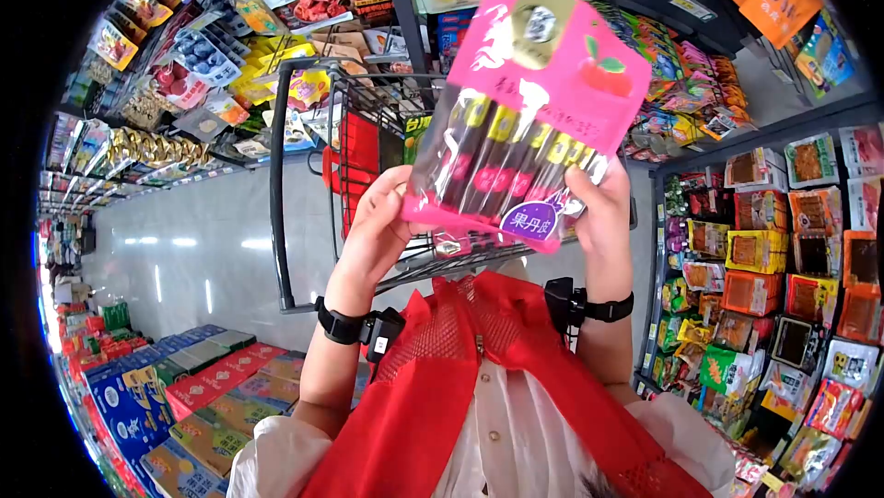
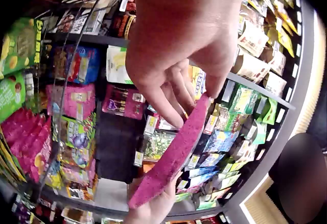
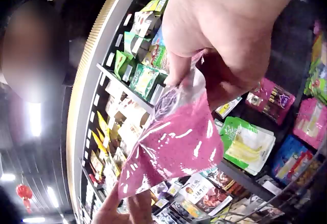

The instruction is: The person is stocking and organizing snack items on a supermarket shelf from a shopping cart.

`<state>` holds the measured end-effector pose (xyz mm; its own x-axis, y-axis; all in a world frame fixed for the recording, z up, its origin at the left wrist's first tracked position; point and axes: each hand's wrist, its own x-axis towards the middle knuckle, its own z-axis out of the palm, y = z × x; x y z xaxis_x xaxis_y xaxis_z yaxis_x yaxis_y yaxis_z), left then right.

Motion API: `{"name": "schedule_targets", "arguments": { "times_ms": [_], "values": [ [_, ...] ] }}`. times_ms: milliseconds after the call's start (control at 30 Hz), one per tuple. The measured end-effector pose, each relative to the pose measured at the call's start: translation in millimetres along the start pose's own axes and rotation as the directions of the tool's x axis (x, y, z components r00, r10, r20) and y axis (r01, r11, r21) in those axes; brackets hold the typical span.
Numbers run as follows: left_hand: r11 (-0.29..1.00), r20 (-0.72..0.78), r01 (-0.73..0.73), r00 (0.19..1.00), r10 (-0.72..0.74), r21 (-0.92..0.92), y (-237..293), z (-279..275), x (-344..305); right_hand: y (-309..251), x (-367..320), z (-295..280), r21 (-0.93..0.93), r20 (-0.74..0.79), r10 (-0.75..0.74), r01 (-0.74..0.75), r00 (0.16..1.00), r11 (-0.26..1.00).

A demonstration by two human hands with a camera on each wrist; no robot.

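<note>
Holding a pink snack bag [image 1: 527, 116] near the cart [image 1: 278, 185], pinching its lower left corner between thumb and fingers of the left hand [image 1: 376, 226] and its lower right side between those of the right hand [image 1: 603, 213].

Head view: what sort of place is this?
Probably a supermarket snack aisle: packets fill shelves on both sides, a wire shopping cart stands just ahead of the wearer, and cartons are stacked at the lower left.

Pink pouch [image 1: 527, 113], clear-windowed, tilted, held up
</note>
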<state>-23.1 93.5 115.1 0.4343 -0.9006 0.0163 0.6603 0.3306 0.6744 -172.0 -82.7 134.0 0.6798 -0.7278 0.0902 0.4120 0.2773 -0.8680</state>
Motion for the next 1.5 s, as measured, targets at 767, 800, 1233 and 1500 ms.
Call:
{"name": "schedule_targets", "arguments": {
  "times_ms": [767, 800, 1233, 1500],
  "values": [
    [0.77, -0.463, 0.486, 0.841, -0.281, 0.414, -41, -50, 14, 69, -27, -49, -0.961, 0.268, 0.45, 0.205, 0.852, 0.184],
    [0.768, -0.468, 0.493, 0.836, -0.286, 0.41, -44, -59, 11, 86, -27, -66, -0.942, 0.227, 0.576, 0.026, 0.786, 0.335],
    [0.457, -0.56, 0.874, 0.298, -0.773, -0.166, -138, -165, -7, 209, 2, -158, -0.938, -0.065, 0.918, -0.338, 0.391, 0.077],
    [0.206, -0.811, 0.941, 0.336, -0.479, 0.268, -233, -302, -3, 307, 39, -178, -0.874, -0.258, 0.761, -0.48, 0.595, 0.078]
  ]
}}
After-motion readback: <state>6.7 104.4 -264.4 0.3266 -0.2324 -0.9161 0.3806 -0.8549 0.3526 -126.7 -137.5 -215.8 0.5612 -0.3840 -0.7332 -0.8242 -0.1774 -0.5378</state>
